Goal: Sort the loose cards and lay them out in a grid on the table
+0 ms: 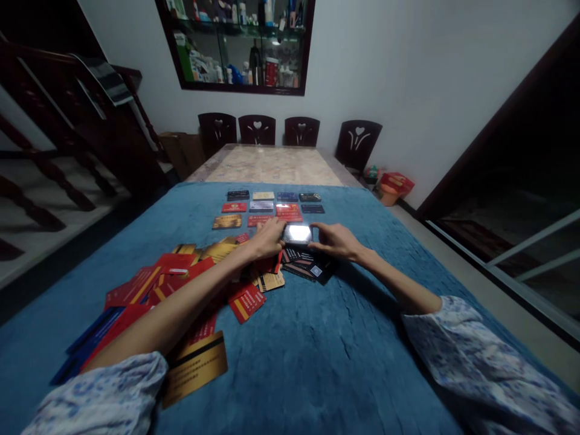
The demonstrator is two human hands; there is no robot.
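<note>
Both of my arms reach forward over a blue cloth (pixel 317 338). Between my hands is a shiny dark card (pixel 298 233) that glares white. My left hand (pixel 267 237) pinches its left edge and my right hand (pixel 334 239) pinches its right edge. Beyond the hands, cards lie in neat rows (pixel 272 206), red, dark, gold and pale ones. Just under my hands rests a small stack of dark cards (pixel 308 266). A loose heap of red, gold and blue cards (pixel 176 272) spreads along and under my left forearm.
The blue cloth covers the near end of a long marble-topped table (pixel 272 164). Several dark wooden chairs (pixel 257 128) stand at the far end below a wall cabinet (pixel 240 42). A staircase (pixel 67 139) is on the left, a glass door (pixel 521 241) on the right.
</note>
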